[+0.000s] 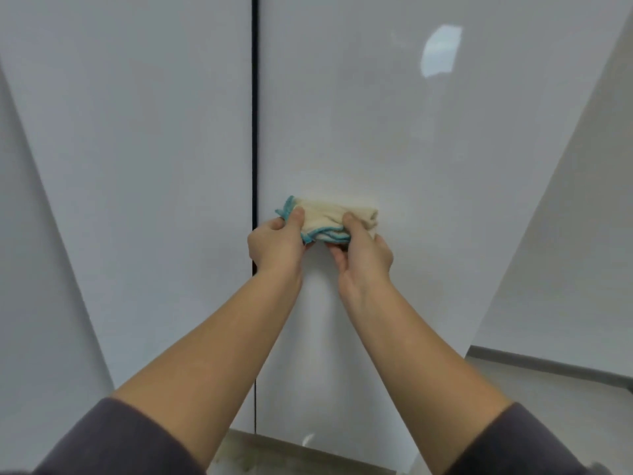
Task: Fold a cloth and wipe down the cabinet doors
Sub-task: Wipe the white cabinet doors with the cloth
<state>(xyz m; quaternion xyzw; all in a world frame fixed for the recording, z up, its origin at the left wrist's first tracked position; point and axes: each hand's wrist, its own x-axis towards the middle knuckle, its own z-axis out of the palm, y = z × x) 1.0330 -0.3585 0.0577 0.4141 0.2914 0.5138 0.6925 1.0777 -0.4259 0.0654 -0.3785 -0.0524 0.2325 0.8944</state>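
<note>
A cream cloth with a blue stitched border is folded into a small thick pad. It is held up in front of the right cabinet door, close to the dark gap between the two doors. My left hand pinches its left end, thumb on top. My right hand grips its right end, thumb over the top and fingers curled underneath. Whether the cloth touches the door cannot be told.
The left cabinet door is glossy white like the right one. A white side wall angles in at the right, with a grey baseboard and pale floor below. A wood-toned strip runs under the doors.
</note>
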